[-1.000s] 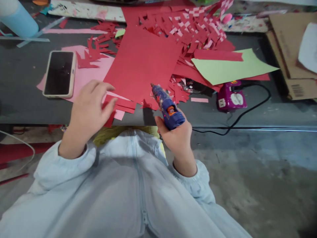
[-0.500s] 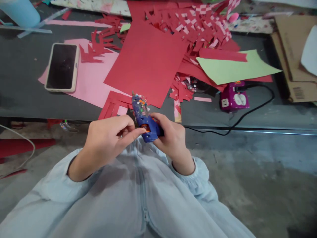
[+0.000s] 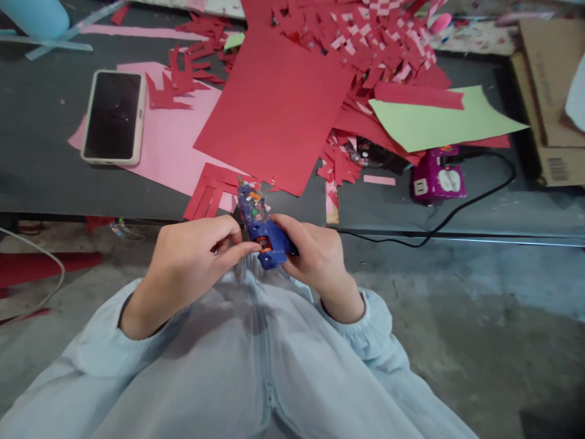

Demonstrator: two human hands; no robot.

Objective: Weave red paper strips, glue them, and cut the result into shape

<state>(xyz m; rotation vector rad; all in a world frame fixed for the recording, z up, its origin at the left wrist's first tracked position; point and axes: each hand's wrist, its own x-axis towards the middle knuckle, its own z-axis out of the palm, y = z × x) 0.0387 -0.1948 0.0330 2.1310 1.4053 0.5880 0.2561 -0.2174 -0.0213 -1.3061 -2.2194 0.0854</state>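
A blue hot glue gun (image 3: 270, 239) is held over my lap, just off the table edge, its nozzle pointing away from me. Blobs and coloured bits are stuck along its front, and an orange part shows in a slot at its rear. My right hand (image 3: 315, 253) is closed round the handle, most of which it hides. My left hand (image 3: 194, 259) is curled at the gun's left side, thumb tip at the slot by the orange part; its other fingertips are hidden. Beyond the nozzle lie a red paper sheet (image 3: 274, 116) and red cut strips (image 3: 208, 192).
A phone (image 3: 113, 116) rests on pink paper (image 3: 169, 140) at left. On the right a purple power adapter (image 3: 439, 177) has a black cable (image 3: 470, 219) plugged in. Green paper (image 3: 452, 122), woven red-and-pink strips (image 3: 365, 42) and cardboard (image 3: 555, 91) lie farther back.
The glue gun has shifted slightly left and toward me in my right hand. My left hand has moved slightly left with it, its thumb now nearer the slot's edge.
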